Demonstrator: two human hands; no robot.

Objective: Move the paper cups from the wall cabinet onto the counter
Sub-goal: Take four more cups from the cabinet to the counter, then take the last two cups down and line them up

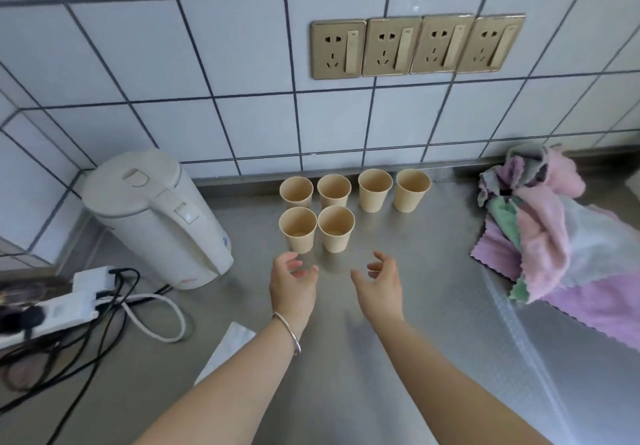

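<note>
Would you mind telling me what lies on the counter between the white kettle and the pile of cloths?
In the head view, six upright paper cups stand between the kettle and the cloths, on the steel counter.

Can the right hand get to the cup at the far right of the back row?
Probably yes. The right hand is open and empty, and the far-right cup stands alone with bare counter in front of it; the front cups sit further left.
</note>
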